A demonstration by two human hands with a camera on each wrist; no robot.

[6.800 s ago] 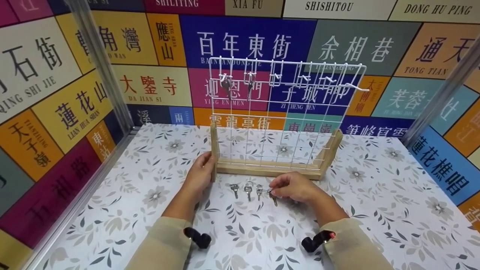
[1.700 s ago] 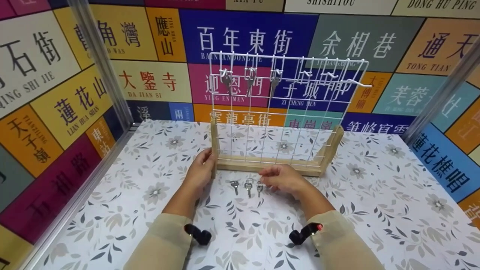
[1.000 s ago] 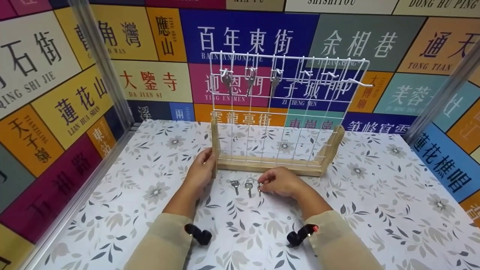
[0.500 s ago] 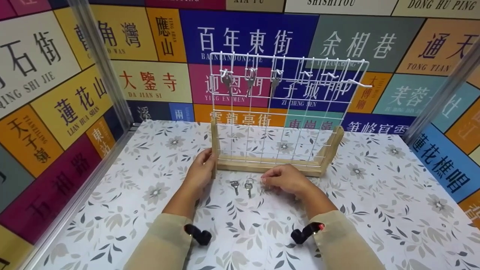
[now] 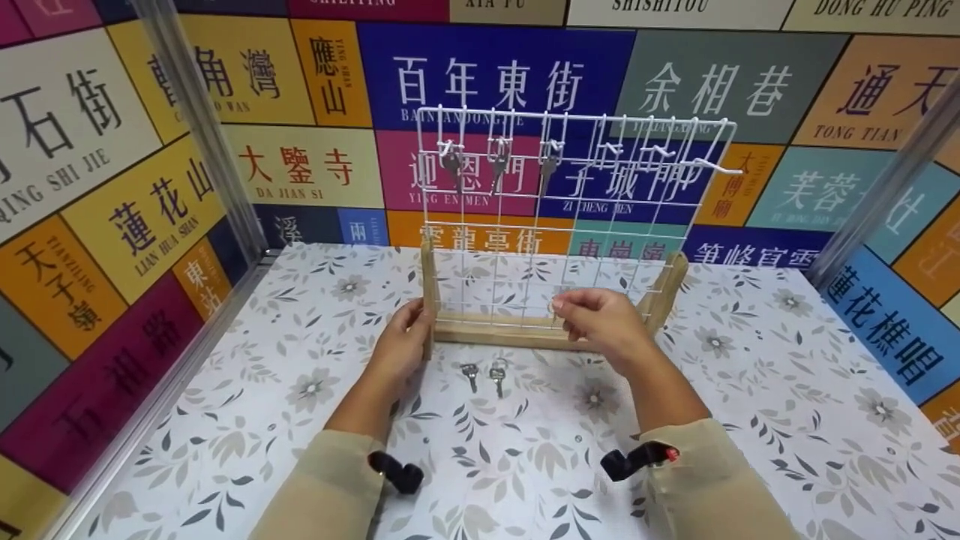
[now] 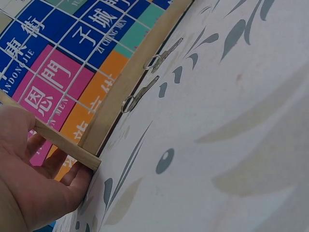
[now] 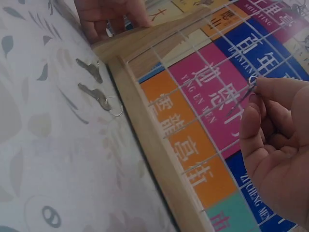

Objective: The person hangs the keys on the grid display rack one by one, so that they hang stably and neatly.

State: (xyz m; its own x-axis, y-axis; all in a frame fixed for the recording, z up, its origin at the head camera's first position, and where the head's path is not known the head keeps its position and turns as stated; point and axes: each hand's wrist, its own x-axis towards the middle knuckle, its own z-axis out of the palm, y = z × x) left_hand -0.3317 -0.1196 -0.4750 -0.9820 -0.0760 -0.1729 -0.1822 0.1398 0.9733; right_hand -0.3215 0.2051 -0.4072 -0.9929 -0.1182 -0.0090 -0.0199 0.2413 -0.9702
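A white wire-grid rack on a wooden stand (image 5: 510, 337) stands upright on the table. My left hand (image 5: 401, 343) grips its left wooden post (image 6: 67, 146), thumb on one side and fingers on the other. My right hand (image 5: 606, 324) is raised in front of the grid's lower part and pinches a small key (image 7: 245, 94) with a split ring between thumb and forefinger. Two more silver keys, a left key (image 5: 470, 376) and a ringed key (image 5: 498, 379), lie on the table before the base. Three keys hang from hooks, among them a third hanging key (image 5: 550, 171).
Further white hooks (image 5: 658, 153) stick out of the grid to the right of the hanging keys. A floral cloth (image 5: 300, 450) covers the table. Walls with coloured street-name panels (image 5: 300, 165) enclose it at the back and sides.
Over the earlier frames one key went from table to third hook. Since then my right hand has picked up another key and lifted it toward the grid. My left hand stays on the post.
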